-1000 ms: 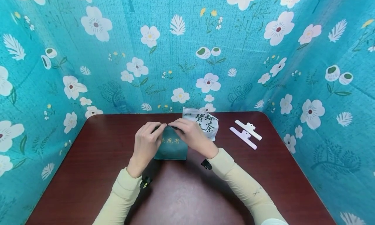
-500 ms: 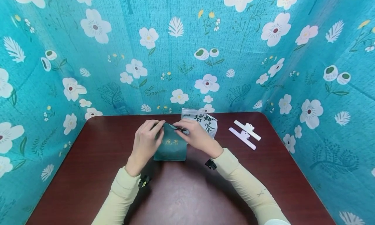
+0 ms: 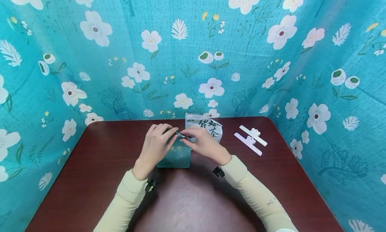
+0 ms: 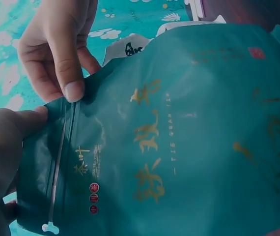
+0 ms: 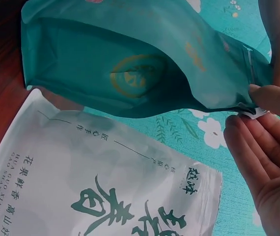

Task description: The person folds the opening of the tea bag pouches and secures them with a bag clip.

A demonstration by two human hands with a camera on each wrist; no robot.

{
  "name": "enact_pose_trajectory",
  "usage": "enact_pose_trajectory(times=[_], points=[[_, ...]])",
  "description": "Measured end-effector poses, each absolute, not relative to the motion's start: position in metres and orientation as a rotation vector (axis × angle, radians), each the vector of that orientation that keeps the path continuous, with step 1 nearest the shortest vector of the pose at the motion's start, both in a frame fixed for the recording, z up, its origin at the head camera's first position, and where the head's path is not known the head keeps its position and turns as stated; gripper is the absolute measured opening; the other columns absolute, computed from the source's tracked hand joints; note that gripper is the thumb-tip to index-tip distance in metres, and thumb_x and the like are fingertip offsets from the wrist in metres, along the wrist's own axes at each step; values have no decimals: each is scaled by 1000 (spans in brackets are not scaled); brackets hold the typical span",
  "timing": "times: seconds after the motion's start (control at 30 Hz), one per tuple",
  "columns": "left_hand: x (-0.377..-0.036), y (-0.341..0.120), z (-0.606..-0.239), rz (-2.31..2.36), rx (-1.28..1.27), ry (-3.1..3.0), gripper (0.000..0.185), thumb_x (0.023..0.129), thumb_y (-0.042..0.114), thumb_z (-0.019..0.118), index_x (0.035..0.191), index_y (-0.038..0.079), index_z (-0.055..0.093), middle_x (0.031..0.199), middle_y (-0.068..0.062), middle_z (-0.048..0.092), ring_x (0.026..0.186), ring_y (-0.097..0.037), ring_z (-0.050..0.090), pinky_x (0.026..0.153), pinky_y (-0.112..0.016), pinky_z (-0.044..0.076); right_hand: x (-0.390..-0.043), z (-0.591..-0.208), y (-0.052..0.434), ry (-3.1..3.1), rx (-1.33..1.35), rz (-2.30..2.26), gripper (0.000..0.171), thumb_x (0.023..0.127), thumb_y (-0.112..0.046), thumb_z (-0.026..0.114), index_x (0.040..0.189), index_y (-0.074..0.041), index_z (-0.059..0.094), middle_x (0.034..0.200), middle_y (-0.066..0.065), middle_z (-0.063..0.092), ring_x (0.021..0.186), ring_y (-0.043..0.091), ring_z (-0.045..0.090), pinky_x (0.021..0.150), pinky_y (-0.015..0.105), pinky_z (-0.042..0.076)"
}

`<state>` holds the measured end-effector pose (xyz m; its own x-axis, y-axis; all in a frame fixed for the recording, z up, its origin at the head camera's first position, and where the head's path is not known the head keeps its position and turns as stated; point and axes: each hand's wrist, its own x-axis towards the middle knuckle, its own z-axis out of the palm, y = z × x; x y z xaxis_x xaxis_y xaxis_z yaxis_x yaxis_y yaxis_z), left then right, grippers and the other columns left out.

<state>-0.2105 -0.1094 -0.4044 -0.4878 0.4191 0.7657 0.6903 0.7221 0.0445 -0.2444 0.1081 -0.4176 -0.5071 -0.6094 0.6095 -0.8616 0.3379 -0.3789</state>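
A green stand-up tea bag (image 3: 174, 158) with gold lettering stands on the table, its top between my hands. My left hand (image 3: 158, 139) pinches the top edge on the left side. Close beside it, my right hand (image 3: 203, 140) pinches the right part of that edge between thumb and fingers. In the left wrist view, a zip strip (image 4: 59, 167) with a pale end tab runs along the bag's top below the left thumb. The right wrist view shows the right fingers (image 5: 250, 147) at the bag's top corner. Whether the bag's mouth is parted cannot be seen.
Behind the green bag, to the right, a white tea bag (image 3: 195, 121) with dark green characters stands partly hidden by the right hand. Farther right lie two long clips, one white (image 3: 253, 135) and one pale purple (image 3: 248, 143). Floral cloth (image 3: 169, 71) surrounds the brown table (image 3: 99, 171).
The hands have drawn closer together since half a second ago, the left shifting right. The bag's top edge has bent forward, and its gold lettering is more covered. The clips have stayed put.
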Motion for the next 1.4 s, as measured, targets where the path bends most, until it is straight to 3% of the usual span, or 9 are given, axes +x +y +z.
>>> enact_pose_trajectory(times=[0.33,0.77,0.93,1.1,1.2,1.4], points=[[-213,-104,-407,-477,-795,-2148,12,89,17,80,98,9,79,91,-6,70,81,-24,64,73,-39,45,-246,-420,108,-2275,1296,1020,21,90,-4,76,111,-2,75,96,7,74,83,12,71,76,20,57],[-212,-100,-410,-493,-758,-2130,10,91,17,78,96,9,79,87,-6,69,77,-23,63,70,-38,42,-247,-423,107,-2257,1306,1075,16,97,-5,68,111,-7,75,97,4,74,82,7,67,73,21,55],[-212,-99,-411,-494,-743,-2135,10,91,17,78,97,10,79,87,-5,69,77,-22,62,71,-38,42,-247,-423,105,-2239,1308,1062,17,98,-5,67,112,-6,75,96,5,73,78,6,64,64,28,55],[-212,-98,-412,-503,-737,-2138,10,92,16,77,99,9,79,88,-6,69,78,-22,62,72,-39,42,-249,-424,102,-2239,1265,1089,12,96,-4,67,103,-4,76,83,1,68,71,5,59,63,35,58],[-212,-97,-412,-508,-734,-2139,10,92,16,76,98,9,79,88,-5,69,78,-22,62,72,-39,42,-250,-424,100,-2236,1246,1108,10,94,-2,67,98,-3,76,79,0,67,69,5,60,65,29,58],[-212,-99,-414,-500,-712,-2150,9,93,16,75,99,10,79,86,-4,67,77,-21,61,72,-39,42,-250,-426,98,-2235,1227,1131,15,95,-3,70,108,-6,77,94,5,74,78,9,70,71,19,56]])
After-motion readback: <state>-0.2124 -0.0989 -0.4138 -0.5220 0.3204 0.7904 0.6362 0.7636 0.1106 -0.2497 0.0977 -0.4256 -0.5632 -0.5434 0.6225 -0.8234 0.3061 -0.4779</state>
